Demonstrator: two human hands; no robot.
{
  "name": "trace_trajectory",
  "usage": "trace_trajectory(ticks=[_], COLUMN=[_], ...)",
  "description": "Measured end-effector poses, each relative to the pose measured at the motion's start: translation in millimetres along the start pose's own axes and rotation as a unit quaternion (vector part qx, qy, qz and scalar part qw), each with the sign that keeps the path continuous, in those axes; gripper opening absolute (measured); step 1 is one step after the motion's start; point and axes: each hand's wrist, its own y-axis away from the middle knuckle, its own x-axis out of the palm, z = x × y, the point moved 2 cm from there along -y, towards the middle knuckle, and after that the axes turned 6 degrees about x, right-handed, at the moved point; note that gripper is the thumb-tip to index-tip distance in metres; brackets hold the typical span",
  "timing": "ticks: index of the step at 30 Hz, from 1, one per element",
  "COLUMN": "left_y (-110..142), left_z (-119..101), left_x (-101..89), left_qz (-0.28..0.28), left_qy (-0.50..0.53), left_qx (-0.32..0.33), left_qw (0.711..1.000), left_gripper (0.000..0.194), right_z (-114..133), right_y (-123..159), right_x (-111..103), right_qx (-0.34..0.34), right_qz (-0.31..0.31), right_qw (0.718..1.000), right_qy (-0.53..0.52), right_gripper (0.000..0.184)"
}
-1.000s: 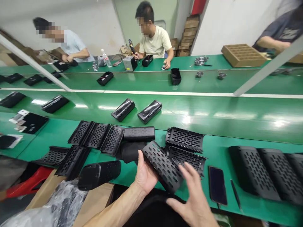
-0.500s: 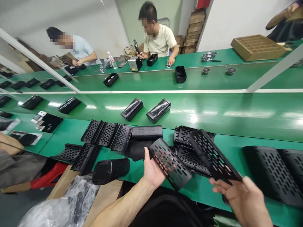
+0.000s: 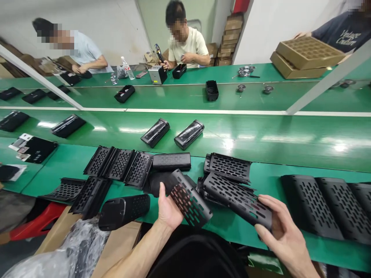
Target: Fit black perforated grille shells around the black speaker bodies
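Five black slotted panels point(image 3: 137, 170) lie on the near green table point(image 3: 265, 175), left. Right of them, the left hand point(image 3: 171, 210) grips a slotted cover point(image 3: 191, 199), tilted. Farther right, the right hand point(image 3: 285, 231) grips the near end of another slotted grille point(image 3: 237, 197), beside black shells point(image 3: 313, 208).

A black, slotted left panel point(image 3: 194, 195) with a curved edge, held aloft, slants down to the right; beside it, a matching right panel point(image 3: 236, 197), also held, tilts likewise
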Motion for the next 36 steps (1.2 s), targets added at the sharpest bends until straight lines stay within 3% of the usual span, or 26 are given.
trace_trajectory(ticks=[2,4,15,28,31,36], left_y=[-2.5,-5.1,-8.8,-11.8,-6.3,4.2], left_z=[-5.2,-9.0,-15.8,-11.5,-11.5,-10.5], left_x=[-5.8,-10.4,-14.4,-17.1,-7.0,22.0], left_qz=[0.007,0.003,-0.021,0.001,0.040,0.194], left_qy=[0.003,-0.001,-0.023,-0.002,-0.037,-0.090], left_qx=[0.002,0.005,0.027,-0.015,-0.050,-0.127], left_qw=[1.000,1.000,0.999,1.000,0.997,0.969], left_gripper=[0.063,0.062,0.059,0.059,0.060,0.073], right_z=[8.4,13.4,11.1,26.4,36.2,41.6], right_y=[12.0,20.2,26.6,33.3,37.0,43.6], right_x=[2.5,5.4,10.9,11.2,11.4,15.3], right_qx=[-0.077,-0.096,-0.079,-0.091,-0.089,-0.074], right_qz=[-0.010,-0.011,-0.030,-0.060,-0.063,-0.042], right_qw=[0.996,0.993,0.996,0.993,0.993,0.993], right_qy=[0.048,0.070,0.005,-0.032,-0.055,-0.081], right_gripper=[0.051,0.052,0.051,0.047,0.046,0.038])
